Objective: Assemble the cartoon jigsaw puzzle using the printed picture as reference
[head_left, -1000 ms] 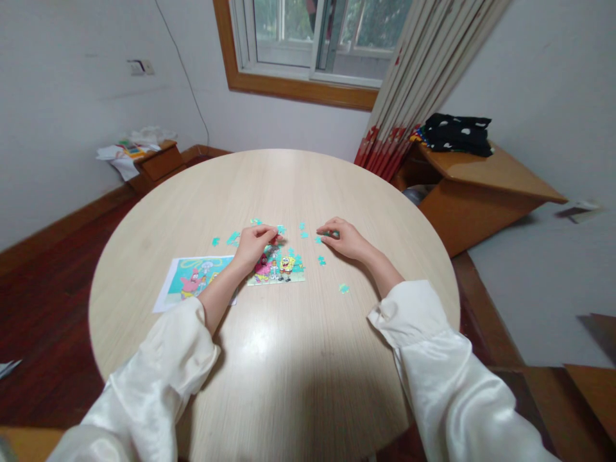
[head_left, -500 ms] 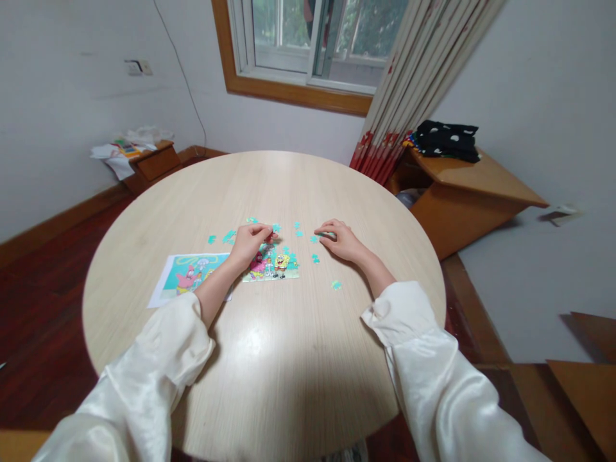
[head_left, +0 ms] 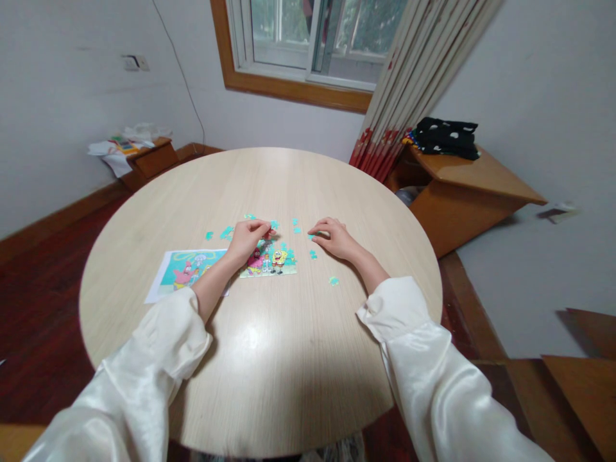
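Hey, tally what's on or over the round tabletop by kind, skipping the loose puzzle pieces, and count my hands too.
Hands: 2, left hand and right hand
Part-built puzzle: 1
Printed picture sheet: 1
Total: 4

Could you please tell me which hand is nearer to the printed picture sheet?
Left. The left hand is just to the right of the printed picture sheet, its forearm crossing over it; the right hand is farther right, past the partly assembled puzzle.

Puzzle (head_left: 279,259), pieces (head_left: 333,281), printout (head_left: 183,274) on table (head_left: 289,366)
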`<state>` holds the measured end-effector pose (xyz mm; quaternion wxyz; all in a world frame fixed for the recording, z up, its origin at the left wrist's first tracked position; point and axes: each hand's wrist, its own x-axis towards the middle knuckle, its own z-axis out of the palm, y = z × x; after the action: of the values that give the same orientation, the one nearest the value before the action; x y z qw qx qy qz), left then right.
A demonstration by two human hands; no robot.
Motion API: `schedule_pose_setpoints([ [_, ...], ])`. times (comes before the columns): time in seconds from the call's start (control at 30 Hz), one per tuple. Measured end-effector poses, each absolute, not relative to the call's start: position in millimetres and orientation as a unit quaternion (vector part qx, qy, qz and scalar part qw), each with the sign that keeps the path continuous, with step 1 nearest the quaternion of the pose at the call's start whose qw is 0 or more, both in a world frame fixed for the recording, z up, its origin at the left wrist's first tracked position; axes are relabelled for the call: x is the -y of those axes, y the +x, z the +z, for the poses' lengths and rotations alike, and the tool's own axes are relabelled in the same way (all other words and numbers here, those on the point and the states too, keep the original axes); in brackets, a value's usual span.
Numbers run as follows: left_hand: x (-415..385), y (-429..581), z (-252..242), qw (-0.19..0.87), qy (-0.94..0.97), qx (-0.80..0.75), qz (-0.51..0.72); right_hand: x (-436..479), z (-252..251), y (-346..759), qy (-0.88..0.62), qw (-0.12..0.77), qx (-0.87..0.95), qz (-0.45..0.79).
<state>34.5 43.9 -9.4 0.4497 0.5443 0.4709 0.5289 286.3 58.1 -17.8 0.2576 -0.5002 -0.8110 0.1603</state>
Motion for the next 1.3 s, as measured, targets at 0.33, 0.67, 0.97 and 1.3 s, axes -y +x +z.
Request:
schedule_pose_setpoints([
  [0.33,-43,34,-8,0.443,0.552,-0.474,0.523,-51,-4,283,-0.454,0.276,0.815,0.231],
  [0.67,-41,34,-7,0.44,0.558,-0.476,0.518,-35,20,287,-0.432,0.126,0.847,0.283],
  [0.97,-42,34,-7,0.437,0.561,-0.48,0.515,-37,18,285,-0.422,0.112,0.853,0.288],
  [1.3,-40,35,-5,0.436,0.561,-0.482,0.512,-32,22,280,-0.416,0.105,0.86,0.275],
])
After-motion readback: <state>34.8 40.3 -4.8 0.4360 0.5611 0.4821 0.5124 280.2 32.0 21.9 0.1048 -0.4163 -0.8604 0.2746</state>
